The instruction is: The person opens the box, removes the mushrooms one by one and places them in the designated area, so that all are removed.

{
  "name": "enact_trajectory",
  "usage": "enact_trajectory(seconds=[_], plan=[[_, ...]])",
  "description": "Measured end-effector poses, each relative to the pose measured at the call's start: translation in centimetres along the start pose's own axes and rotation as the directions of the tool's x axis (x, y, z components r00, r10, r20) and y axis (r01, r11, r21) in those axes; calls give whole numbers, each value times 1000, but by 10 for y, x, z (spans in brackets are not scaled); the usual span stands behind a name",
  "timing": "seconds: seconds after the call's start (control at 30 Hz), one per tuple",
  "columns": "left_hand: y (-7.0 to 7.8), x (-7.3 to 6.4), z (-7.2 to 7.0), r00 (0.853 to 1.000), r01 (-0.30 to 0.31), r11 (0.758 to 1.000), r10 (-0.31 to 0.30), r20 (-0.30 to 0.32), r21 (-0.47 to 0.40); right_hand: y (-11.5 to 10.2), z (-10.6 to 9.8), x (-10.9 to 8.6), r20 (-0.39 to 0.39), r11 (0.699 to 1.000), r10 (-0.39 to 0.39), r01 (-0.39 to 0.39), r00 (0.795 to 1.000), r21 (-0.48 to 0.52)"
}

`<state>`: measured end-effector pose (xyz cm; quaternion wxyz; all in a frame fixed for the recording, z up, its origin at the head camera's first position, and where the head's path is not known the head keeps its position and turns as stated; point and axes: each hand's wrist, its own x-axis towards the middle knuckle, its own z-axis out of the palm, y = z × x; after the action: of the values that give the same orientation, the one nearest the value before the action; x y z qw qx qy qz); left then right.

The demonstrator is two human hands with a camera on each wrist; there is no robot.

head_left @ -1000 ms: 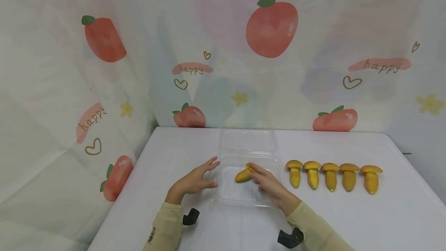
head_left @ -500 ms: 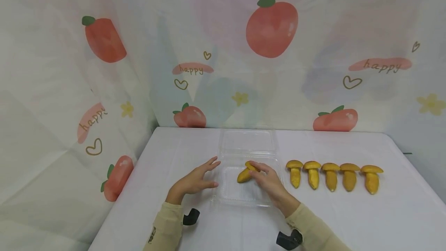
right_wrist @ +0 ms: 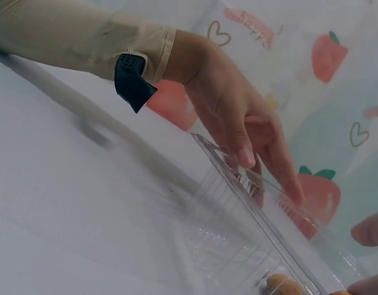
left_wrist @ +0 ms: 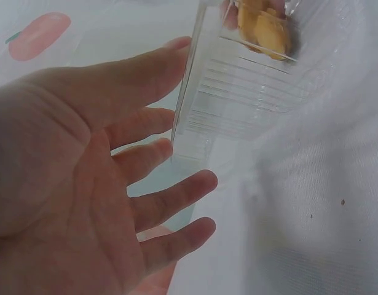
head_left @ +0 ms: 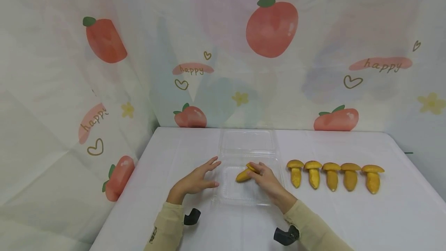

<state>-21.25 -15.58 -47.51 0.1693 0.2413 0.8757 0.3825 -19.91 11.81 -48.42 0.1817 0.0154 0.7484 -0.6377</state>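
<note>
A yellow toy-like mushroom (head_left: 242,176) lies slanted inside the clear plastic box (head_left: 228,200), its cap toward the back right. My right hand (head_left: 270,184) reaches over the box's right side and pinches the mushroom near its cap between thumb and fingers. At the opposite side, my left hand (head_left: 193,181) has its fingers spread, thumb and fingertips right at the box's left rim. In the left wrist view the left hand (left_wrist: 84,166) holds nothing, and the mushroom (left_wrist: 271,34) shows through the clear wall. The right wrist view shows only a little of the mushroom (right_wrist: 284,285), low in the box.
Several similar mushrooms (head_left: 332,177) stand in a row to the right of the box, caps toward the back. The box's hinged lid (head_left: 248,141) lies folded open behind it. A fruit-printed curtain (head_left: 223,100) borders the white table (head_left: 348,224) at the back and left.
The right fingers have gone from lying over the mushroom's cap to pinching it, with the thumb drawn in. The mushroom shifted slightly right, then back left. The left hand stays in place.
</note>
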Motion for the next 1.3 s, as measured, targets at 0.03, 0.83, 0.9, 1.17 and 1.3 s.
enact_trajectory(seconds=[0.03, 0.83, 0.9, 1.17, 1.3], plan=[[0, 0, 0, 1000, 2, 1000, -2, 0, -2, -1, 0, 0, -4, 1000, 0, 0, 1000, -4], [1, -1, 1, 1000, 13, 1000, -14, -10, -9, -14, -23, -33, -183, 944, -93, 145, 979, 296], [1, -1, 1, 1000, 7, 1000, -7, -9, -8, -15, -25, -36, -184, 934, -109, 164, 977, 316], [1, -1, -1, 1000, -15, 1000, 15, 0, -1, -18, -38, -48, -111, 905, -135, 168, 985, 390], [0, -1, -1, 1000, -16, 1000, 16, 1, 8, -15, -46, -50, -63, 918, -160, 172, 985, 358]])
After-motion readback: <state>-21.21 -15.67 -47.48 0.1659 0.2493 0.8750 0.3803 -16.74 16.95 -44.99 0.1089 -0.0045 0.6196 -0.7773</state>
